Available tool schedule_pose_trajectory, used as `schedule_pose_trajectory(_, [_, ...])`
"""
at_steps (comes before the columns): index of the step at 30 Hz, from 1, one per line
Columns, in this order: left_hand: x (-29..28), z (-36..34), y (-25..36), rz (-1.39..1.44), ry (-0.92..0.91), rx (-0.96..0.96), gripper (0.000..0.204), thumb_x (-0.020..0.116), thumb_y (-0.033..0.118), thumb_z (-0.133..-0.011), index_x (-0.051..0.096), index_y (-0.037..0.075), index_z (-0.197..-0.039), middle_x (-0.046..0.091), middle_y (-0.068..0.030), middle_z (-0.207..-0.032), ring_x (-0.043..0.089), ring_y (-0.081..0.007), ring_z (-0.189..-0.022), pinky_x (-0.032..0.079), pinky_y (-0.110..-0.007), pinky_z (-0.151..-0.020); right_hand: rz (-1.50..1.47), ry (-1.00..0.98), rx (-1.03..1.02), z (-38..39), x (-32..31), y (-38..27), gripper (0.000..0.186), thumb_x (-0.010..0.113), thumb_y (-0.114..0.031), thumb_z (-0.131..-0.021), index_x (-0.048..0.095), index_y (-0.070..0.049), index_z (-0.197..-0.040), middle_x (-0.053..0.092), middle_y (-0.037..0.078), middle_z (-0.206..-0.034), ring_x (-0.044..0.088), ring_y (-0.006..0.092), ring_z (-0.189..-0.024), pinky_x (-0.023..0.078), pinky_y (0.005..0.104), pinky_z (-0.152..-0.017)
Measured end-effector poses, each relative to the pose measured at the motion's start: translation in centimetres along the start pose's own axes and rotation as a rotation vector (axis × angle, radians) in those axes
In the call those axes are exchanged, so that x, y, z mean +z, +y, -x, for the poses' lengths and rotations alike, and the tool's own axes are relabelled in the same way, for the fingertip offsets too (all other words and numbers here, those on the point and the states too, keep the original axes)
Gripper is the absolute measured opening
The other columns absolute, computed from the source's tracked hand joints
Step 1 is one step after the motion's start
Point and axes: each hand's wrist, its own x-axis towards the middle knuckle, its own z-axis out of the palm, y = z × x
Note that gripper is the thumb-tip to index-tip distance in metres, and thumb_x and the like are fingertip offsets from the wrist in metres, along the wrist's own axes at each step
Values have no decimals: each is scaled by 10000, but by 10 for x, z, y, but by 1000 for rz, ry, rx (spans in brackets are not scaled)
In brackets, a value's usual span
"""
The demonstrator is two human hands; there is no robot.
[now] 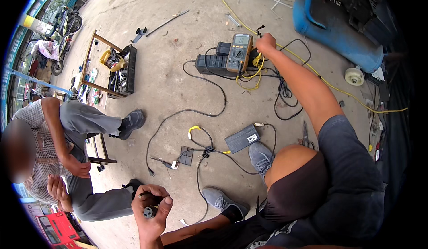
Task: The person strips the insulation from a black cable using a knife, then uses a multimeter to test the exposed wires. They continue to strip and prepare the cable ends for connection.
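My left hand [149,218], low in the view, is closed around a black cable connector [150,212]; its round face with holes points up, and the thumb presses beside it. Stretched far forward, my right hand [266,44] is closed beside an orange-and-grey multimeter [239,53]. A small dark piece [260,29] sticks out past its fingers; what it belongs to is hidden. Yellow leads [257,61] hang below that hand. The meter leans on a black box [211,65]. On the ground near my feet lies a black charger [243,138] with cables at both ends.
Black cables [225,95] loop over the concrete. At left a person [49,146] sits facing me, near a tool crate [127,70]. A blue tank [339,39] stands far right, with a yellow hose [343,88] in front. Pliers [305,135] lie by my knee.
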Motion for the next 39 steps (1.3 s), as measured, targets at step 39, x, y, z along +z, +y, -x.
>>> schedule_pose_trajectory(39, [9,7,6,-33,-67,89,294,765,49,-838,491,26,-944,595,-85,-874,589,-131,-743,480,-246,-668,139,-284,-237,25,26,28,284,719,-253,-801,714,11,-904,715,204,-979,692,345,-941,541,426,-817])
